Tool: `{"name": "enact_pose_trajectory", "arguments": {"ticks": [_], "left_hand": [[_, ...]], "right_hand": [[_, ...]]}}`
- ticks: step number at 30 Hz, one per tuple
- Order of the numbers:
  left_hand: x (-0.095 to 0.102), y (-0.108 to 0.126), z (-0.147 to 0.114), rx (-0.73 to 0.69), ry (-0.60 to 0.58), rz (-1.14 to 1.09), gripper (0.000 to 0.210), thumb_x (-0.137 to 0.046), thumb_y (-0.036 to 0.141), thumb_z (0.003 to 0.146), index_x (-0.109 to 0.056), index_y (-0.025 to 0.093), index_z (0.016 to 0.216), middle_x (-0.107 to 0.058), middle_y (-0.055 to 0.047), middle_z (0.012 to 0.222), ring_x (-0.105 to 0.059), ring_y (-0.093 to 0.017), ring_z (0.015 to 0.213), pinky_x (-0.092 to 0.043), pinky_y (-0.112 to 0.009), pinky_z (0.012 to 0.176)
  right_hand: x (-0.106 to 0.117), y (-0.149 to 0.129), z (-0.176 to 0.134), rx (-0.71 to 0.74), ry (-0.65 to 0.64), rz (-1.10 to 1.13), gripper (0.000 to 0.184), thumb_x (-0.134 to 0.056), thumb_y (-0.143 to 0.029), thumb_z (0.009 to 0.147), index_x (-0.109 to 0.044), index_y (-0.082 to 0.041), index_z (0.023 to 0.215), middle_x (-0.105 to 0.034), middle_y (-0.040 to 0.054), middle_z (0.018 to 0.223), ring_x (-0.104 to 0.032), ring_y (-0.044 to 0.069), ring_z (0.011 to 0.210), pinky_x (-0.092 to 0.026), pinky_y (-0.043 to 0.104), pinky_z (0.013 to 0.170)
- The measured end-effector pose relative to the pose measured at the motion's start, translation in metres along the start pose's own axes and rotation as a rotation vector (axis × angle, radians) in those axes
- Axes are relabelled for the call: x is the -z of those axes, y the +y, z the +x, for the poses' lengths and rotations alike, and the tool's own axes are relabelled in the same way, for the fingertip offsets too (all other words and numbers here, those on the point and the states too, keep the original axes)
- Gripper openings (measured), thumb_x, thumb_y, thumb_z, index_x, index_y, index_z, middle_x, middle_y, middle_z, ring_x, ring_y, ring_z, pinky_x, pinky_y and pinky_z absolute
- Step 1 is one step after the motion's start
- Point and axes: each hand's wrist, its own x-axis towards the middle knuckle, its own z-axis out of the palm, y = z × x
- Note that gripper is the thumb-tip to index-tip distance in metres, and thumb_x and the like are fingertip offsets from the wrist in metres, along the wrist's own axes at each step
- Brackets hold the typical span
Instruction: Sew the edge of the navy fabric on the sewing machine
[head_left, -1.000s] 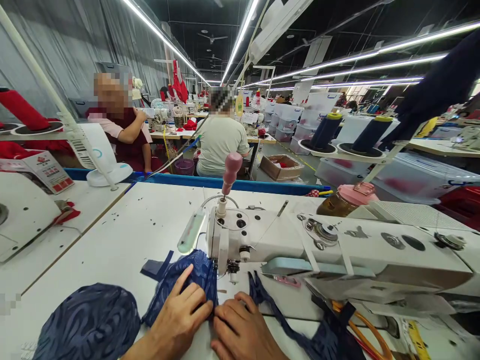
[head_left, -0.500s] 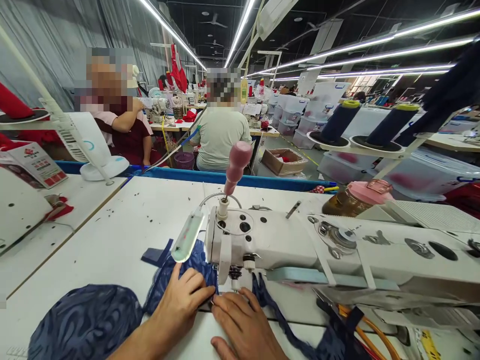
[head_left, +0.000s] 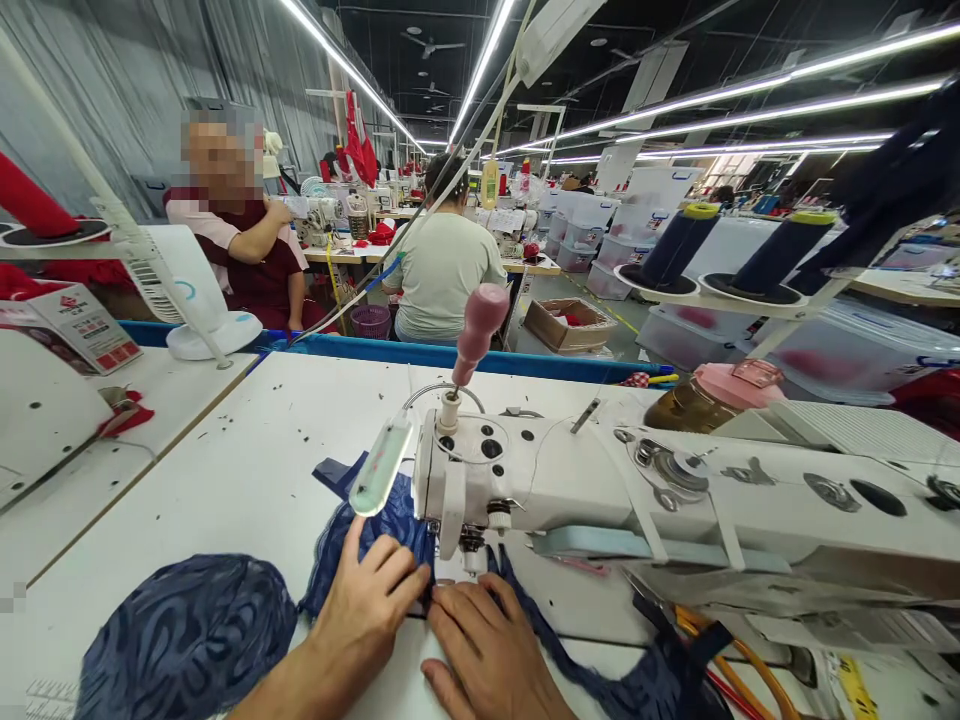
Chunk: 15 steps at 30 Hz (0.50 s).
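Observation:
My left hand [head_left: 365,610] lies flat on dark blue lace fabric [head_left: 375,545], pressing it down just left of the needle of the white sewing machine [head_left: 637,490]. My right hand [head_left: 487,655] rests palm down beside it, fingertips on the fabric's edge right under the presser foot [head_left: 466,558]. A narrow blue strip [head_left: 570,665] of the same fabric trails off to the right under the machine arm. Another heap of the blue lace [head_left: 180,640] lies at the lower left of the white table [head_left: 262,460].
A small lamp [head_left: 381,468] hangs off the machine head. A brown jar with a pink lid [head_left: 712,395] stands behind the machine, with dark thread cones [head_left: 675,245] above. A white fan [head_left: 191,295] stands at the left. Two people sit at tables further back.
The blue fabric has fed a little further back past the needle, and both hands have crept forward with it. The view has shifted slightly.

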Motion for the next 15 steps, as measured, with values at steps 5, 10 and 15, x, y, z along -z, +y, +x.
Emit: {"name": "enact_pose_trajectory", "arguments": {"ticks": [5, 10, 15], "left_hand": [[-0.010, 0.005, -0.001, -0.063, 0.033, 0.092, 0.033, -0.033, 0.013, 0.100, -0.066, 0.013, 0.100, -0.057, 0.000, 0.076, -0.045, -0.014, 0.075, -0.014, -0.058, 0.117], [-0.013, 0.003, 0.004, -0.042, 0.016, 0.137, 0.033, -0.033, 0.012, 0.100, -0.065, 0.015, 0.104, -0.065, -0.002, 0.086, -0.054, -0.016, 0.090, -0.009, -0.057, 0.120], [-0.013, -0.003, 0.015, -0.088, 0.033, 0.194, 0.032, -0.034, 0.007, 0.097, -0.064, 0.013, 0.103, -0.066, -0.003, 0.088, -0.055, -0.018, 0.093, -0.009, -0.059, 0.120]], "right_hand": [[-0.005, 0.002, -0.003, 0.007, 0.021, -0.015, 0.028, -0.055, -0.041, 0.096, -0.065, -0.017, 0.107, -0.068, 0.0008, 0.108, -0.057, 0.016, 0.098, -0.028, 0.036, 0.100], [0.008, 0.003, 0.005, -0.004, -0.076, -0.079, 0.037, -0.042, -0.044, 0.103, -0.064, -0.017, 0.115, -0.066, 0.0013, 0.119, -0.056, 0.016, 0.104, -0.029, 0.036, 0.100], [0.016, 0.009, 0.005, -0.062, -0.095, -0.200, 0.039, -0.036, -0.037, 0.105, -0.061, -0.015, 0.123, -0.065, 0.0043, 0.119, -0.057, 0.019, 0.105, -0.034, 0.039, 0.098]]}}
